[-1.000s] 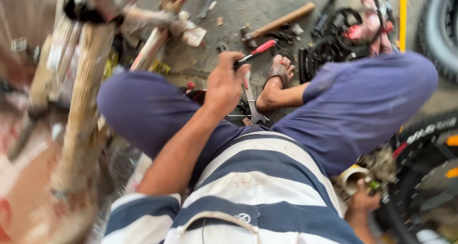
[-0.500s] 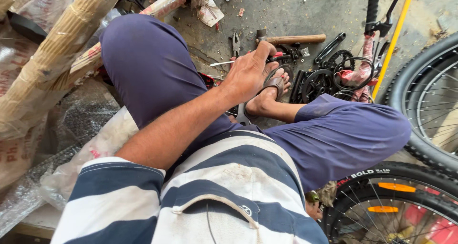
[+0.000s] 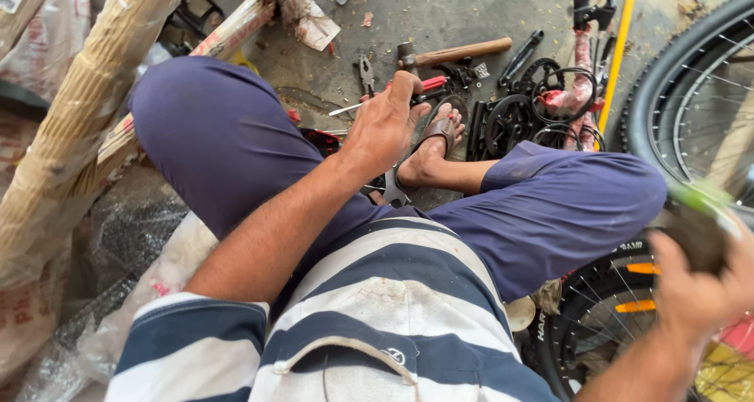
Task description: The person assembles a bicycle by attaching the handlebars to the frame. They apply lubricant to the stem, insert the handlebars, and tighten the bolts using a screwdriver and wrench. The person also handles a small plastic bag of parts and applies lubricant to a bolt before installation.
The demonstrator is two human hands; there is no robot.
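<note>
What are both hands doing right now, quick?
Left hand: closed on the red-handled screwdriver above the floor.
Right hand: closed around a blurred dark object with a green tip; kind cannot be told.

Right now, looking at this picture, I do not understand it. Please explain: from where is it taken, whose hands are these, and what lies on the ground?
The camera sits on a person's head and looks down, so you see their own striped shirt and blue trousers. The left hand reaches to the concrete floor and has its grip on a red-handled screwdriver. The right hand, blurred, holds something dark and green I cannot identify. On the floor lie a hammer, pliers and black chainrings. A bicycle wheel stands at right.
</note>
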